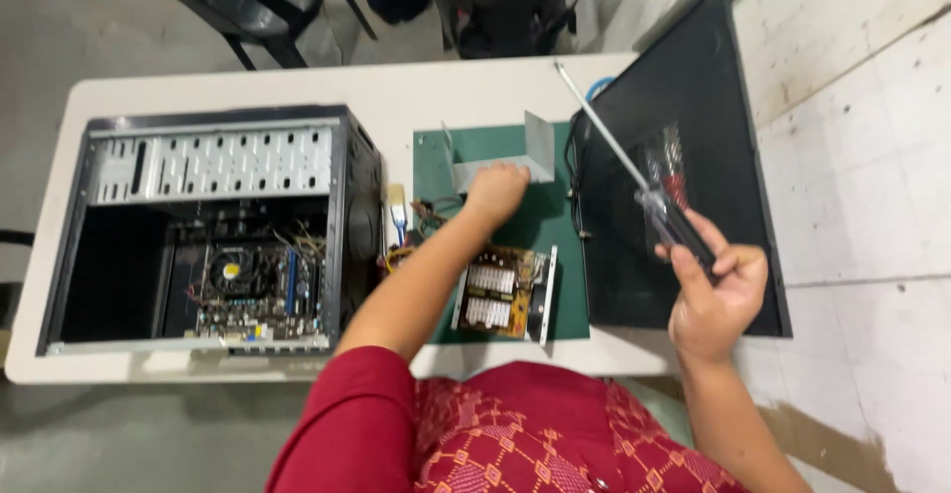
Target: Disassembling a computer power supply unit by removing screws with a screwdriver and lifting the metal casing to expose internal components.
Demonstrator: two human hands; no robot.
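My left hand (495,192) rests on a bent grey metal cover (536,151) lying on a green mat (541,218), fingers closed over its edge. My right hand (715,293) is raised at the right and grips a long screwdriver (634,178) by its dark clear handle, the shaft pointing up and away. Below my left forearm an opened power supply board (502,293) with white heat sinks and coils lies on the mat. An open computer case (213,230) lies on its side at the left, showing the motherboard and fan.
A black side panel (693,87) lies on the table's right end. A small brush (397,214) and loose coloured wires sit between the case and the mat. Dark chairs (248,2) stand beyond the white table (416,82). A white tiled floor lies to the right.
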